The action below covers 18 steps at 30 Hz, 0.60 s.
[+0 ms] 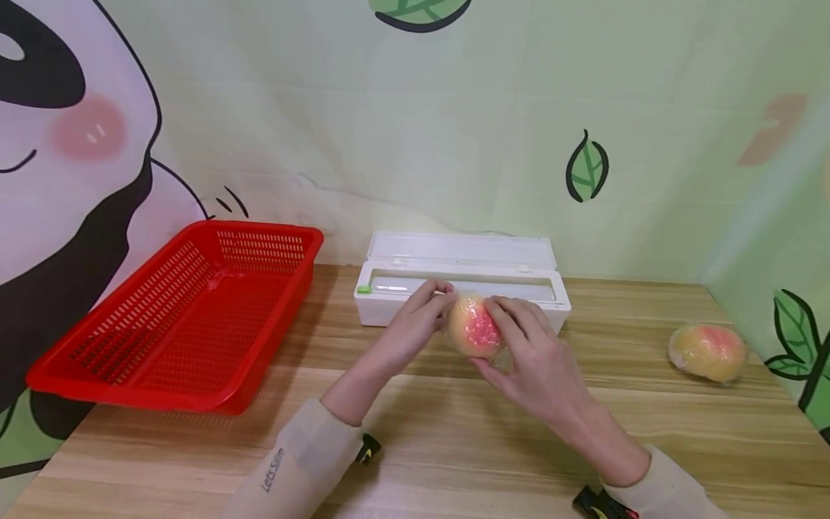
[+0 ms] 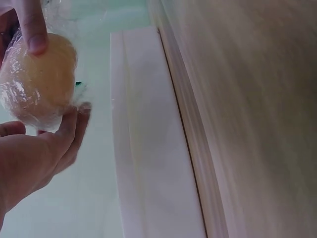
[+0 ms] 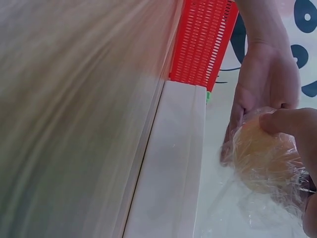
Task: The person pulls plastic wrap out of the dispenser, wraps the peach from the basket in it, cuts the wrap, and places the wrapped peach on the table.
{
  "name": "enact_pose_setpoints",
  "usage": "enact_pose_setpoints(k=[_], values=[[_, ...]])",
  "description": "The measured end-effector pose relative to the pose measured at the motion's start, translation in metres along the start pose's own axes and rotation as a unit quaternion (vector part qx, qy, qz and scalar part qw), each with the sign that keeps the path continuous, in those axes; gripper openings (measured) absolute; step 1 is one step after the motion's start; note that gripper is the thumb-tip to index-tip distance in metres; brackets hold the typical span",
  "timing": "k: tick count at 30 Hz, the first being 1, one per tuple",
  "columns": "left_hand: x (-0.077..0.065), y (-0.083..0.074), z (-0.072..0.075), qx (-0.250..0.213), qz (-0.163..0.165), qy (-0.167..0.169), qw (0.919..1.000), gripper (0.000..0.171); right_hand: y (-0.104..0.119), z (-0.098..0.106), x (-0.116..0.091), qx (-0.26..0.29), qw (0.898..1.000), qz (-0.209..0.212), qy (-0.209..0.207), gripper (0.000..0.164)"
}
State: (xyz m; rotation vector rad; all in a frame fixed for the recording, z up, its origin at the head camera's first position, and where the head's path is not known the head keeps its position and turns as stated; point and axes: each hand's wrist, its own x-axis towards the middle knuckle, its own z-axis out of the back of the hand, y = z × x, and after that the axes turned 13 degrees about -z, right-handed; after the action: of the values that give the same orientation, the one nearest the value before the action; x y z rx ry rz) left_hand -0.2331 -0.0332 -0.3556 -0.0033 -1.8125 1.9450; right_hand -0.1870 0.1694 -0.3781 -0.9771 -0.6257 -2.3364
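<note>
A yellow peach with a pink blush (image 1: 468, 326), wrapped in clear plastic film, is held up in front of the white box. My right hand (image 1: 541, 360) grips it from the right, thumb below and fingers over the top. At its left side, my left hand (image 1: 418, 321) has curled fingers on the film (image 2: 81, 94); the film's loose edges show in both wrist views. Behind the hands stands a long white cling film dispenser (image 1: 462, 277), its lid (image 1: 460, 249) raised and a roll inside. The left fingertips are partly hidden behind the peach in the head view.
A red perforated plastic basket (image 1: 243, 389) stands on the left of the wooden table (image 1: 454, 461). Another film-wrapped peach (image 1: 708, 352) lies near the right edge. A printed cloth backdrop (image 1: 454, 144) rises behind the table. A green slider (image 1: 364, 289) sits on the dispenser's left end.
</note>
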Motion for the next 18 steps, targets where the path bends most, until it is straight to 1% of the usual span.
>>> enact_pose_setpoints(k=[7, 10, 12, 14, 18], values=[[0.0013, -0.0015, 0.0, -0.056, 0.003, -0.015, 0.9983, 0.019, 0.0022, 0.0004, 0.0018, 0.018, 0.999, 0.032, -0.023, 0.084], [0.0014, -0.002, 0.0003, -0.088, 0.011, -0.019, 0.9959, 0.016, 0.0034, 0.0005, 0.0025, 0.025, 0.998, 0.04, -0.028, 0.084], [0.0008, -0.0026, 0.0004, -0.109, 0.016, -0.02, 0.9937, 0.015, 0.0039, 0.0009, 0.0021, 0.029, 0.998, 0.04, -0.024, 0.084], [0.0001, -0.0032, 0.0004, -0.123, 0.02, -0.021, 0.9919, 0.02, 0.0044, 0.0013, 0.0015, 0.033, 0.999, 0.039, -0.015, 0.083], [-0.0003, -0.004, -0.0003, -0.134, 0.024, -0.014, 0.9906, 0.039, 0.0051, 0.0021, 0.0, 0.039, 0.999, 0.035, 0.001, 0.08]])
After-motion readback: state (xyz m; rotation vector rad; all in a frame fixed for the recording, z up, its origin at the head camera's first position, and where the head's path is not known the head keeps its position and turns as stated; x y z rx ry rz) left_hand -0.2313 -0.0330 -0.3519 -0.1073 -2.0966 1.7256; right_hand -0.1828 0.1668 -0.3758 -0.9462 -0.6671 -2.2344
